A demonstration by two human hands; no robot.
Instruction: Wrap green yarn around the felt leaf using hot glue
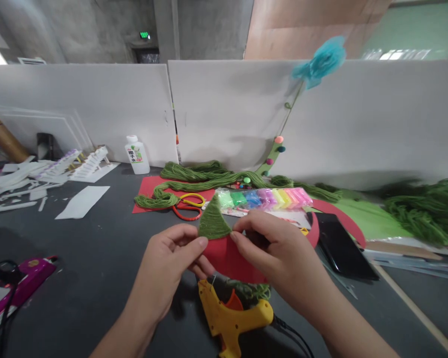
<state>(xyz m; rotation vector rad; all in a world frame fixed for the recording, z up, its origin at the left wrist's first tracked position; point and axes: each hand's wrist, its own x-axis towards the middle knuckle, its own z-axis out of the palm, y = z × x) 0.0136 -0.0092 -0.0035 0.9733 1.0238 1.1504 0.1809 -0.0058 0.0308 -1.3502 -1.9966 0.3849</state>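
Between my hands is a red paper piece (233, 261) whose pointed top is covered in rows of green yarn (213, 222). My left hand (177, 251) is closed on its left edge, thumb in front, near the lower border of the yarn. With thumb and forefinger, my right hand (267, 243) pinches the right corner of that same border. Whether the right fingers grip a loose yarn end is too small to tell. Just below lies a yellow hot glue gun (233, 318) on the dark table, with some green yarn (252, 289) beyond it.
Behind my hands are orange-and-yellow-handled scissors (186, 211), green yarn skeins (194, 171) and a packet of coloured clay (265, 198). A black phone (345, 246) lies right. A white bottle (137, 155), paper scraps (20, 179) and a magenta tool (26, 286) are left. White panels (227, 109) stand behind.
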